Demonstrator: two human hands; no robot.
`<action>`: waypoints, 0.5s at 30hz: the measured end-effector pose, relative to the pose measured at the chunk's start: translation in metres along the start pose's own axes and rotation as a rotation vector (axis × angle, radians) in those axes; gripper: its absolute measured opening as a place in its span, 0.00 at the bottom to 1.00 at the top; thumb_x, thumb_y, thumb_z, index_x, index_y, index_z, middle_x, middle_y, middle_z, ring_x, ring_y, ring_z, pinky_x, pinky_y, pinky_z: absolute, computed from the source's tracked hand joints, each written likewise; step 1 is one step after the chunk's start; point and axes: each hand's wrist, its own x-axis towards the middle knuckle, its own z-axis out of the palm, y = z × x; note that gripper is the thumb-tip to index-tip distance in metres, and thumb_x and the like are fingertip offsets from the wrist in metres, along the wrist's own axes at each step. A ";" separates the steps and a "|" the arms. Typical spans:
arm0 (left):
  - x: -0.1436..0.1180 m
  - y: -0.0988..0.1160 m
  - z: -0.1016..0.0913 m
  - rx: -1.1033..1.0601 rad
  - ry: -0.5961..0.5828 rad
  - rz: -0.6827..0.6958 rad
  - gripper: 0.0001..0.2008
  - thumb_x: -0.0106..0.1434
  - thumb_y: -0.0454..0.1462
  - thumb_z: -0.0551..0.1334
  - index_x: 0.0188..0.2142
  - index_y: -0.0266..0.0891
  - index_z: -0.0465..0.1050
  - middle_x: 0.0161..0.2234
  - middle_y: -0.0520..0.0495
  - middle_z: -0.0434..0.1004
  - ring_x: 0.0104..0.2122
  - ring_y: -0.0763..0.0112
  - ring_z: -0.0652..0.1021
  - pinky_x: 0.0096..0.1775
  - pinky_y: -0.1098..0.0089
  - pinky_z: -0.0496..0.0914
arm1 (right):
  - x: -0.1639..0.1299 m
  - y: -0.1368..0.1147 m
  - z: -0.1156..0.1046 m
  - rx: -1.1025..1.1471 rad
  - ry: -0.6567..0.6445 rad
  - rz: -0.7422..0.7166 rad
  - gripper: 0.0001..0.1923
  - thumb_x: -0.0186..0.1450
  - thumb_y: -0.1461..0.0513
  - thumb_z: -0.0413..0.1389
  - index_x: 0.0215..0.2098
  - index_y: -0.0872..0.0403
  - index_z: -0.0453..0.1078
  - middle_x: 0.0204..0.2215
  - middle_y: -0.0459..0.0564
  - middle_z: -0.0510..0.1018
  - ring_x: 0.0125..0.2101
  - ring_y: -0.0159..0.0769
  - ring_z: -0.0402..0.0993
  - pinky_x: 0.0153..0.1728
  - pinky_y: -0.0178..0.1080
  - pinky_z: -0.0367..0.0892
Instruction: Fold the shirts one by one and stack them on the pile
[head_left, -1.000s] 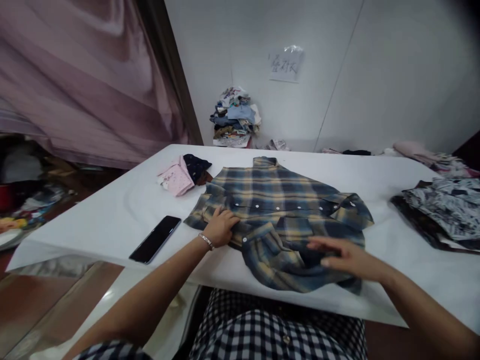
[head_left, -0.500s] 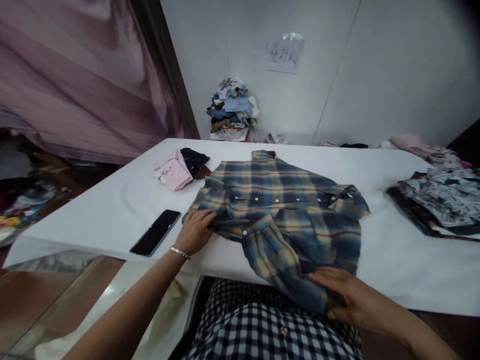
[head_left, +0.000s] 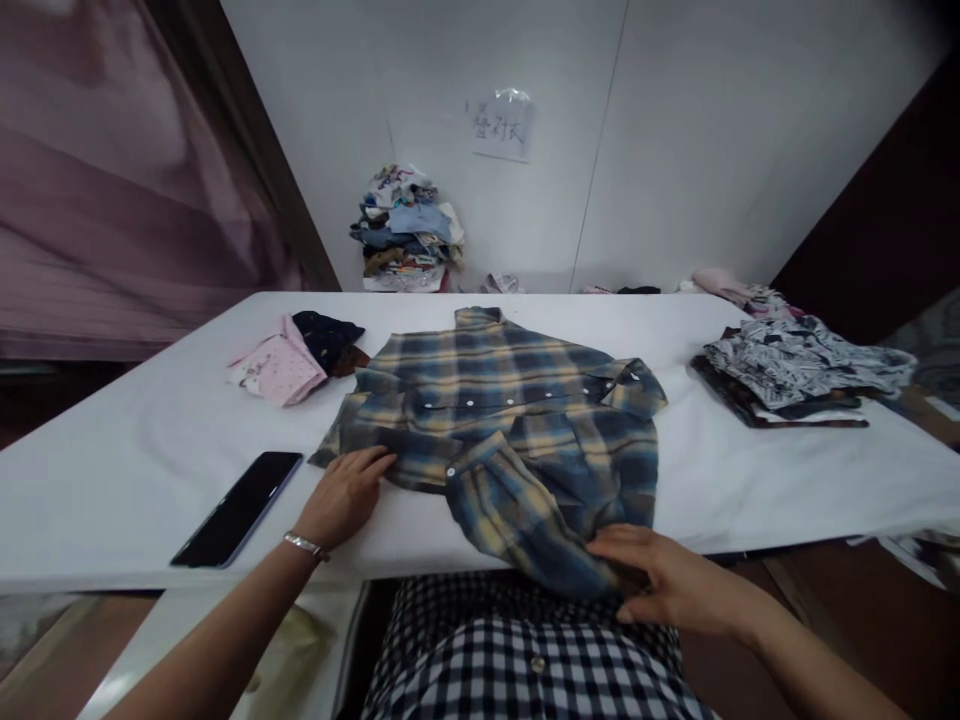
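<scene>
shirt [head_left: 510,420]: plaid flannel, blue/navy with yellow-tan checks, white snap buttons
state: partly folded, buttoned, some wrinkles
pose: flat, front up, collar pointing away from the person, hem toward the near edge
collar: folded down, at the far end, centred
sleeve: one sleeve folded diagonally across the front, white snap on its cuff, lower end reaching the near hem
far-right corner: shoulder/cuff flap turned over, two snaps showing
left side: edge folded inward, lies flat
hem: near-right corner hangs over the desk [head_left: 135,470] edge, bunched
location: middle of the white desk, near edge, straight in front of the person
</scene>
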 end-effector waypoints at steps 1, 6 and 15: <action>0.003 -0.001 0.000 0.015 -0.009 -0.019 0.21 0.58 0.30 0.50 0.47 0.38 0.74 0.48 0.37 0.74 0.45 0.55 0.75 0.46 0.55 0.68 | 0.003 0.004 0.007 -0.065 0.013 -0.019 0.35 0.54 0.54 0.63 0.59 0.48 0.64 0.52 0.55 0.71 0.51 0.48 0.66 0.52 0.48 0.61; 0.014 -0.006 -0.002 0.049 -0.063 -0.043 0.16 0.59 0.35 0.51 0.38 0.38 0.77 0.42 0.37 0.76 0.41 0.53 0.76 0.43 0.54 0.69 | 0.014 0.016 0.027 -0.242 0.122 -0.031 0.12 0.65 0.62 0.49 0.39 0.53 0.74 0.36 0.54 0.74 0.41 0.42 0.67 0.44 0.47 0.63; 0.002 -0.009 -0.040 -0.136 -0.020 0.043 0.13 0.62 0.40 0.54 0.33 0.43 0.78 0.45 0.43 0.78 0.49 0.57 0.74 0.51 0.55 0.67 | -0.038 0.003 -0.042 0.515 0.450 0.095 0.19 0.59 0.44 0.53 0.29 0.50 0.66 0.33 0.52 0.74 0.34 0.42 0.71 0.36 0.43 0.67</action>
